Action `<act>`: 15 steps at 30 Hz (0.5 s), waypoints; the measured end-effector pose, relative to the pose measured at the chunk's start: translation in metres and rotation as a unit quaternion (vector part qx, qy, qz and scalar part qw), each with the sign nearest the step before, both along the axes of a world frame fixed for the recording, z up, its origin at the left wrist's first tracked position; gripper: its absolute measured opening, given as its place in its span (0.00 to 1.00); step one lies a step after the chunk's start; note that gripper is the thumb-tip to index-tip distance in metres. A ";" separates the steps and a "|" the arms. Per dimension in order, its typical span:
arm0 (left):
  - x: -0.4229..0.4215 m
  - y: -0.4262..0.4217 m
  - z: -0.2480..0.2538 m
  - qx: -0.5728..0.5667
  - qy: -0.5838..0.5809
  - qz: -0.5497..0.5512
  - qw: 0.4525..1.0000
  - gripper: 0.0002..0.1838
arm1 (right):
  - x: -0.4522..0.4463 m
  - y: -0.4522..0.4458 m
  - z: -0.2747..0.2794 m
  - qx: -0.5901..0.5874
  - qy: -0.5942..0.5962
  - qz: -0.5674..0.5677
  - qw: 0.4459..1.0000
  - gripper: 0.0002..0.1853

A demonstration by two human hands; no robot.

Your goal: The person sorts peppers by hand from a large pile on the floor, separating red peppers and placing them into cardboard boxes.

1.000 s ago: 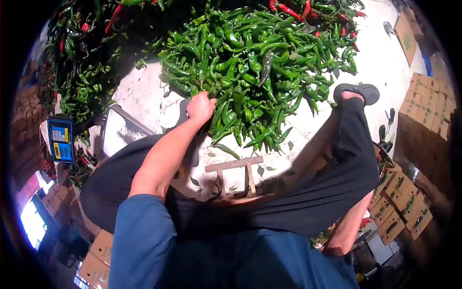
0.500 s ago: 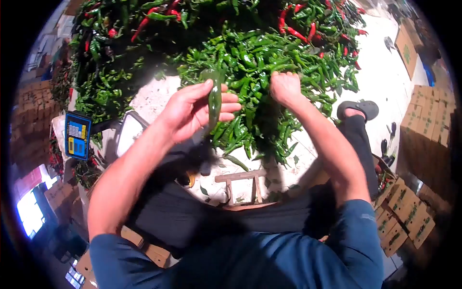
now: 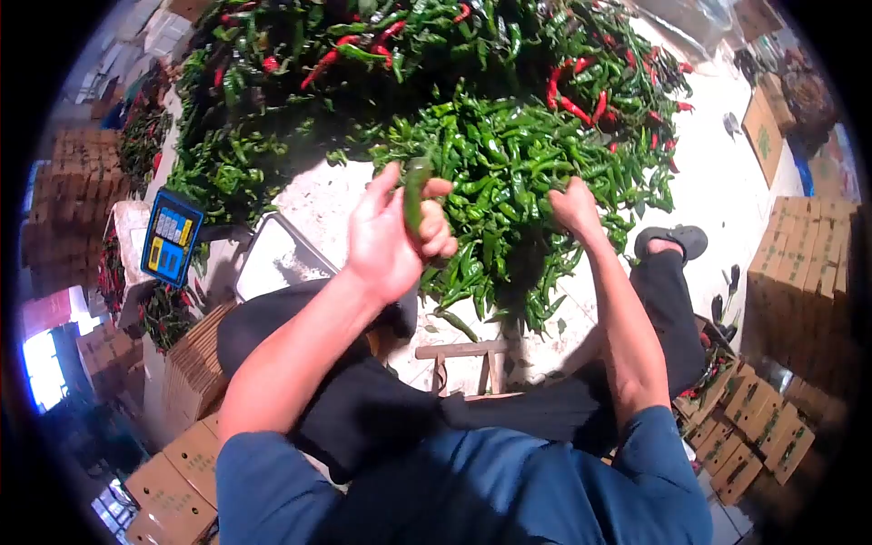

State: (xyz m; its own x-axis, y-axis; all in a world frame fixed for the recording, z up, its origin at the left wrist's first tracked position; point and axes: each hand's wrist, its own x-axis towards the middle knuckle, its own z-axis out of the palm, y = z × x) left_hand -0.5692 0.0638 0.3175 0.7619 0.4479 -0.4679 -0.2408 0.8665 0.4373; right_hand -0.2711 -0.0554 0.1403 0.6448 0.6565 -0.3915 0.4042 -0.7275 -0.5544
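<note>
A long green chili pepper (image 3: 414,195) stands nearly upright in my left hand (image 3: 386,241), with the fingers curled round its lower part. My right hand (image 3: 575,207) is closed at the right side of a heap of green chili peppers (image 3: 486,173); whatever its fingers hold is hidden. One loose green pepper (image 3: 457,325) lies on the pale floor at the near edge of the heap.
Red and green peppers (image 3: 381,41) are piled behind. To the left are a scale display (image 3: 171,238) and its metal pan (image 3: 282,254). A small wooden stool (image 3: 461,350) stands between my legs. Stacked cardboard boxes (image 3: 804,254) line the right side.
My left hand has turned and closed its fingers more tightly round the pepper. My right hand remains at the heap, its thumb now more visible. The whole view has shifted somewhat.
</note>
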 end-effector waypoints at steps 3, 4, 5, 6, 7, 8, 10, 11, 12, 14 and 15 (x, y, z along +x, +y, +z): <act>0.021 -0.014 0.008 0.027 0.155 0.029 0.987 0.19 | -0.031 0.001 0.073 0.149 0.267 -0.110 0.946 0.15; 0.022 -0.022 0.000 0.052 0.141 0.004 0.989 0.17 | -0.059 0.002 0.116 0.199 0.227 -0.087 0.949 0.15; 0.023 -0.031 -0.011 0.078 0.127 -0.021 0.989 0.16 | -0.072 -0.002 0.115 0.245 0.178 -0.040 0.952 0.16; 0.027 -0.044 -0.014 0.094 0.098 -0.021 0.991 0.18 | -0.096 -0.002 0.125 0.284 0.194 -0.019 0.939 0.17; 0.030 -0.059 -0.017 0.112 0.068 -0.022 0.991 0.20 | -0.125 -0.002 0.134 0.322 0.209 0.002 0.923 0.17; 0.031 -0.075 -0.025 0.118 0.049 -0.018 0.992 0.22 | -0.149 -0.003 0.135 0.356 0.279 -0.012 0.892 0.18; 0.021 -0.086 -0.022 0.086 0.030 -0.029 0.995 0.28 | -0.171 -0.011 0.143 0.335 0.416 -0.043 0.844 0.21; 0.010 -0.087 -0.030 0.060 -0.003 -0.041 0.997 0.30 | -0.176 -0.015 0.141 0.332 0.435 -0.034 0.837 0.24; 0.001 -0.091 -0.031 0.059 0.004 -0.041 0.997 0.30 | -0.185 -0.022 0.143 0.332 0.423 -0.040 0.842 0.26; -0.016 -0.104 -0.016 0.032 0.037 -0.006 0.999 0.29 | -0.209 -0.039 0.156 0.313 0.440 -0.068 0.839 0.33; -0.027 -0.104 -0.040 -0.017 0.049 -0.066 0.996 0.29 | -0.209 -0.052 0.156 0.253 0.446 -0.015 0.858 0.39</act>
State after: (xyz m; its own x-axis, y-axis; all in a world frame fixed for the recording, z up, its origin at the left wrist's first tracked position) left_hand -0.5963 -0.0404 0.2773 0.7634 0.3284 -0.5561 -0.0806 0.9028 0.4225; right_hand -0.4802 -0.1076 0.2958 0.2560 0.8765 -0.4077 -0.3596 -0.3052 -0.8818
